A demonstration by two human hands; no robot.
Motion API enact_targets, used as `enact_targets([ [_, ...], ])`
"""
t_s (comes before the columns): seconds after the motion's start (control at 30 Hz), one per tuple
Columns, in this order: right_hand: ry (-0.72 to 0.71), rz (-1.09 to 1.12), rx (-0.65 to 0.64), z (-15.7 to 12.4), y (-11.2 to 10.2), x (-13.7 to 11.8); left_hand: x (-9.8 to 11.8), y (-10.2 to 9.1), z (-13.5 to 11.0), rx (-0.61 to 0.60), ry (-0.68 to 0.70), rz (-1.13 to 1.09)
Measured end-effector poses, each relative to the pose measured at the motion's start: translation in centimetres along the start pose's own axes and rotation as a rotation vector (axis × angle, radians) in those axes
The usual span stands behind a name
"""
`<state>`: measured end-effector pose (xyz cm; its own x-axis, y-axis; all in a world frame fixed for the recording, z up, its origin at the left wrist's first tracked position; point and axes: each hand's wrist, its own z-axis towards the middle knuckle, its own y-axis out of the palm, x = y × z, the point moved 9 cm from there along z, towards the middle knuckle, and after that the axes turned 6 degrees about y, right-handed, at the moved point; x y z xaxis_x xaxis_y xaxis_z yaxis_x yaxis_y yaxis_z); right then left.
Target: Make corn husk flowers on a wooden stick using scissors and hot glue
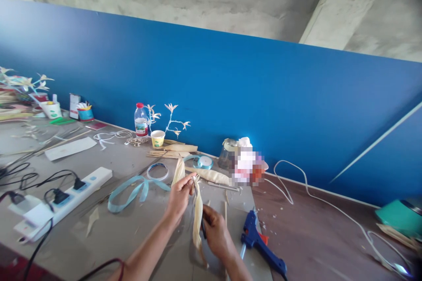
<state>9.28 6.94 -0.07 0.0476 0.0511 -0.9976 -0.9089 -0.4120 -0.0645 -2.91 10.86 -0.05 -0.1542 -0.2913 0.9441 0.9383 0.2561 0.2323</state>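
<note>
The grey table (121, 228) bears a blue glue gun (261, 243). Left of that gun, the right hand (216, 230) curls inward, and farther left the left hand (180, 194) pinches the top of a pale husk strip (198, 217); the right fingers clasp a small dark tool (203, 230).

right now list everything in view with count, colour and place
partition: one, blue, behind table
table: one, grey and brown, foreground
power strip: one, white, left foreground
flat sheet: one, white, left
cups: at least two, pale, along partition
flower sprigs: several, pale, by partition
bottle: one, clear, by partition
loose ribbon: one, blue, left foreground
ribbon roll: one, blue, beyond hands
jar: one, clear, against partition
husks: several, tan, beyond hands
glue gun: one, blue, right foreground
container: one, green, right edge
cables: several, black and white, both sides
left hand: one, holding pale husk strip, centre
right hand: one, holding dark tool, centre
</note>
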Motion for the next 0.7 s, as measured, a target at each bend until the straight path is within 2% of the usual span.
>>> enact_targets([
  [0.3, 0.014, -0.012, 0.003, 0.1, -0.4, 0.3, 0.1, 0.0, 0.1, 0.006, -0.036, -0.012],
  [0.43, 0.082, -0.025, 0.077, 0.2, -1.1, 1.4, 0.3, -0.2, 0.0, 0.017, -0.060, 0.023],
  [0.57, 0.080, -0.068, 0.155, 0.6, -2.2, 2.0, 0.1, -0.9, 0.3, 0.077, -0.069, 0.034],
  [0.7, 0.003, -0.195, 0.350, 0.7, -4.6, 2.1, -0.2, -1.6, 0.6, 0.159, -0.051, -0.059],
])
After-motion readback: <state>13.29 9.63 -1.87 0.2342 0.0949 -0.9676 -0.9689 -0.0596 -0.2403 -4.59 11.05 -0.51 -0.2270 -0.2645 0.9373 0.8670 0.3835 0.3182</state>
